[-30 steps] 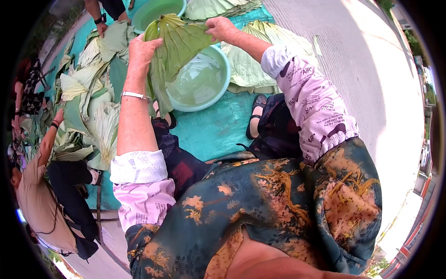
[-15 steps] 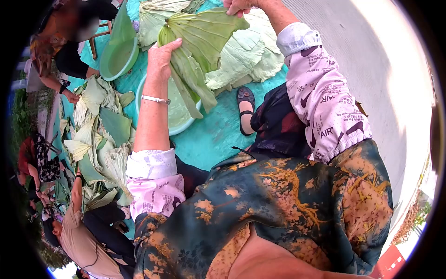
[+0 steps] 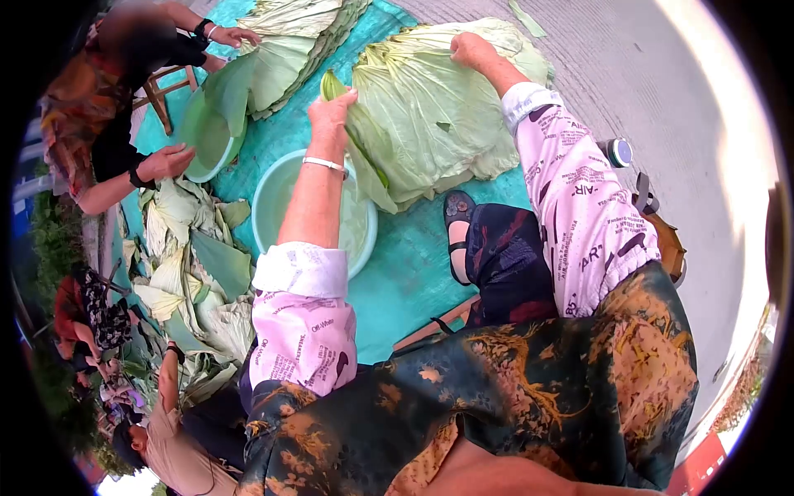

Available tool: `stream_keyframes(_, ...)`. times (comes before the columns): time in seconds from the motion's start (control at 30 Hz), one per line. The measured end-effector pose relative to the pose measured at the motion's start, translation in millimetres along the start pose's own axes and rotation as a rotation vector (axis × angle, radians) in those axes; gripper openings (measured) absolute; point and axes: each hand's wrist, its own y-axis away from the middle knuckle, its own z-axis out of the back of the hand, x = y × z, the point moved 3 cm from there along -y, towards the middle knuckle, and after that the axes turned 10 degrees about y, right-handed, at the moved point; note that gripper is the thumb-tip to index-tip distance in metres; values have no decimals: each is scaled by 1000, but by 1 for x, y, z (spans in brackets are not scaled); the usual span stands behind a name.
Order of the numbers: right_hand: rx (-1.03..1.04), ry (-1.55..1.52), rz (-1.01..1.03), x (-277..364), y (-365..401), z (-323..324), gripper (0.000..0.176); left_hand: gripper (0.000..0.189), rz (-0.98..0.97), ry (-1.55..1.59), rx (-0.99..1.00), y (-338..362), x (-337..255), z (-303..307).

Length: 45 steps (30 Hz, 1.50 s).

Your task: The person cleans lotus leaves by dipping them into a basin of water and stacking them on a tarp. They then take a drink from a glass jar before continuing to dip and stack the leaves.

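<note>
My left hand (image 3: 329, 120) is closed on the folded edge of a lotus leaf (image 3: 370, 161), whose darker green fold hangs down beside the basin. Under and to the right of it spreads a broad pile of pale green lotus leaves (image 3: 463, 124). My right hand (image 3: 475, 51) is closed at the far edge of the top leaf, its fingertips mostly hidden. Where the held leaf ends and the pile begins is hard to make out. Just below my left hand stands a pale green basin (image 3: 266, 207) of water, partly behind my forearm.
A turquoise sheet (image 3: 413, 264) covers the ground. At upper left a person (image 3: 70, 124) handles a leaf over a green basin (image 3: 198, 169), near another leaf stack (image 3: 289, 50). Crumpled leaves (image 3: 223, 264) lie left. A lidded container (image 3: 619, 152) stands right.
The leaf has come down from being stretched in the air onto the pile, both hands moving with it. The person at upper left now reaches to a leaf stack and basin.
</note>
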Motion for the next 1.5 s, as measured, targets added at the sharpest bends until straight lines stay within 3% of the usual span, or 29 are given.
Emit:
stream_keyframes(0.1,-34,-74,-95,-7,1,-22,25,25,4,22,75,46,-24,13)
stream_keyframes(0.27,-131,-144,-133,9,3,-50,22,21,-24,-51,11,107,-51,65)
stream_keyframes(0.4,-211,-255,-140,19,-9,-60,18,22,-66,-55,-3,136,-73,79)
stream_keyframes(0.63,-286,-270,-199,34,-17,-79,27,25,1,69,-3,166,-74,86)
stream_keyframes(0.7,-308,-225,-136,59,2,-58,29,25,35,150,58,170,-76,90)
stream_keyframes(0.73,-177,-247,-23,73,-2,-47,35,26,42,183,88,172,-79,94)
stream_keyframes(0.8,-104,-345,271,102,-44,-72,49,27,42,215,124,174,-85,99)
stream_keyframes(0.87,146,-564,537,160,10,-19,61,28,55,224,157,178,-86,106)
stream_keyframes(0.93,369,-828,728,209,79,34,60,29,79,218,183,180,-88,113)
stream_keyframes(1.07,588,-977,1138,274,133,70,57,32,34,168,189,183,-95,114)
stream_keyframes(1.2,484,-884,1042,296,153,64,49,31,-40,16,106,185,-97,125)
stream_keyframes(1.23,433,-947,1040,298,153,59,38,30,-52,-81,80,185,-98,130)
stream_keyframes(1.4,454,-944,1005,294,137,44,29,19,-94,-426,-31,184,-93,161)
stream_keyframes(1.5,526,-913,992,297,146,47,28,12,-165,-416,-32,184,-91,167)
